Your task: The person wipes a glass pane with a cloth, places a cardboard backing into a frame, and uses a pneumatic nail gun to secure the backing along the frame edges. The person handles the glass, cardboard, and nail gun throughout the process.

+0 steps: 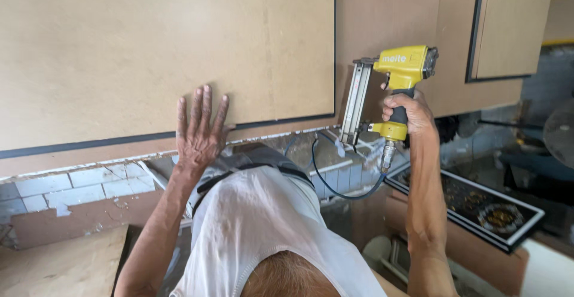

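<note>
Left hand lies flat with fingers spread wide on the lower edge of a large tan board that fills the upper left of the frame. Right hand, right of centre, is wrapped around the grip of a yellow nail gun, whose nose points down at the board beneath. A dark hose loops down from the gun's base. Cracked white tiles show at lower left.
</note>
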